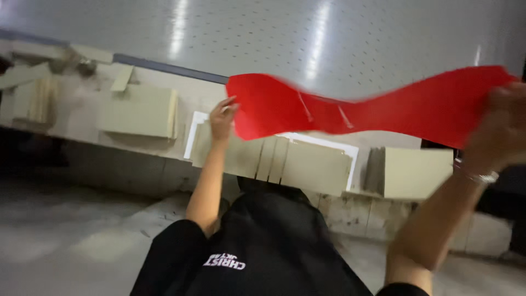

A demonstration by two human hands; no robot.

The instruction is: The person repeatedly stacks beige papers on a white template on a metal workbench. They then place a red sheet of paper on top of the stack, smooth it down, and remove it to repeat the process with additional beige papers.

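Observation:
A long red sheet (350, 107), thin and flexible, is stretched across the upper right of the view and sags in the middle. My left hand (222, 118) grips its left end. My right hand (501, 129), with a metal bracelet on the wrist, grips its right end close to the camera. The sheet is blurred by motion. Both arms reach forward over my black shirt (263, 246).
Behind the sheet runs a ledge (164, 151) stacked with beige flat cards: one stack at left (139, 112), several upright ones in a white tray (307, 159), another stack at right (413, 172). A perforated grey panel (274, 33) rises behind. Below lies a grey concrete floor (71, 235).

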